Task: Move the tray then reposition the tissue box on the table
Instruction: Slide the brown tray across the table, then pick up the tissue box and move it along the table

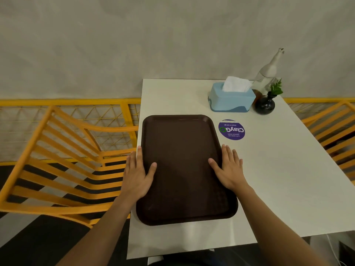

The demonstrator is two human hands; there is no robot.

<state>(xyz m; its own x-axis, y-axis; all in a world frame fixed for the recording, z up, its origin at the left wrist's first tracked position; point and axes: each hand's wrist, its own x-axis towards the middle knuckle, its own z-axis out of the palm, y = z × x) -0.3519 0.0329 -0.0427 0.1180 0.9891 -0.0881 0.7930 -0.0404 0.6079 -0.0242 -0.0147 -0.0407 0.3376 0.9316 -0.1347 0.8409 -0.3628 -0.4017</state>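
Tray point(184, 169): dark brown, rectangular, rounded corners, raised rim, nothing on it; lies flat on the white table point(278, 179), long side running away from the person, its left rim at or just over the table's left edge. Left hand point(137, 176): flat along the tray's left rim, fingers straight and close together outside the rim, thumb spread inward onto the tray floor; open, not closed around anything, though whether the fingers hook under the rim cannot be told. Right hand point(229, 169): mirrored at the tray's right rim, fingers extended on the table just beside the tray, thumb resting on the tray floor; likewise open, no clamp visible. Tissue box point(231, 98): light blue with a darker blue wave at the base, white tissue standing out of the top slot; sits beyond the tray's far right corner, apart from the tray. Vase point(265, 105): small, round, black, with a green sprig; just right of the tissue box, near it, contact unclear. Bottle point(269, 71): clear glass, tall neck; behind the vase and the tissue box, by the grey wall. Sticker point(231, 130): round, purple, white lettering reading "ClayGo", upside down to the camera; on the table just right of the tray's far half, between tray and tissue box. Chair point(63, 160): orange, slatted; left of the tray, off the table. Second orange chair point(334, 127): far right of the tray, beyond the table's edge.
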